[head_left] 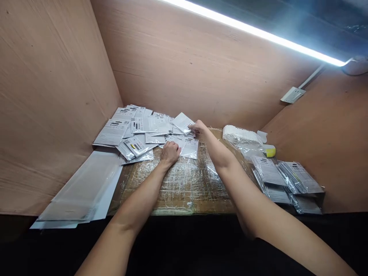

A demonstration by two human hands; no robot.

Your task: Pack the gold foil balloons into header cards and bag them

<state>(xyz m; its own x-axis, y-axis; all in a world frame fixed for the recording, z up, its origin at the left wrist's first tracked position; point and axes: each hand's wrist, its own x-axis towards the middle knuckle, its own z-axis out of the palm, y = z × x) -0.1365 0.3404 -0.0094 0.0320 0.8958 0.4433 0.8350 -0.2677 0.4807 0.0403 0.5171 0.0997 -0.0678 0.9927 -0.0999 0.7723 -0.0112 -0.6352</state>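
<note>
A loose heap of flat plastic packets with white printed labels and barcodes [143,130] lies at the far left of a taped cardboard surface [184,188]. My right hand [199,127] reaches over the heap's right side, its fingertips pinching the edge of one packet [181,123]. My left hand [169,154] rests palm down at the heap's near edge, touching the packets and apparently gripping none. Its fingers are lightly curled. Several packets overlap, hiding those beneath them.
Neat stacks of similar packets [287,180] stand at the right. Behind them lies a white bundle in clear plastic [240,136] beside a yellow item [270,151]. Large flat white sheets [80,188] lean at the left. Plywood walls [201,57] enclose the surface on three sides.
</note>
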